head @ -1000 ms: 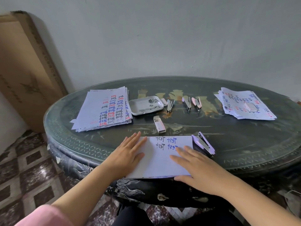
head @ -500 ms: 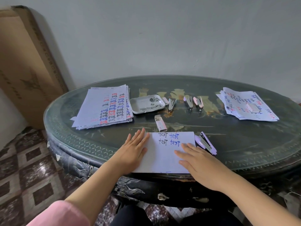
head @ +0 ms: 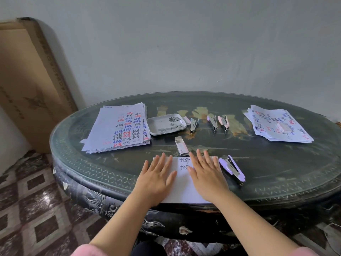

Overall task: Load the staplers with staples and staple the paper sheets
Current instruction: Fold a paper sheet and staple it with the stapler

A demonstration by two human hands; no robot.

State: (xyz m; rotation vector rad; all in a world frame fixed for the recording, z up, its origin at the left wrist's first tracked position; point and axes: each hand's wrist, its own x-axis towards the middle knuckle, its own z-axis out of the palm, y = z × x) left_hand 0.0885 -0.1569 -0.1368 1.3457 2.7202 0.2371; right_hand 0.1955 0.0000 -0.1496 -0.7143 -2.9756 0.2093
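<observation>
Spread flat, left hand (head: 156, 179) and right hand (head: 206, 176) press the white paper sheet (head: 182, 189); the lilac plastic stapler (head: 232, 169) lies diagonally, just beside the right hand.

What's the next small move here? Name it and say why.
Probably the right hand should take the purple stapler lying just right of the sheets, while the left hand pins them: both hands lie flat on the paper, holding no tool.
</observation>
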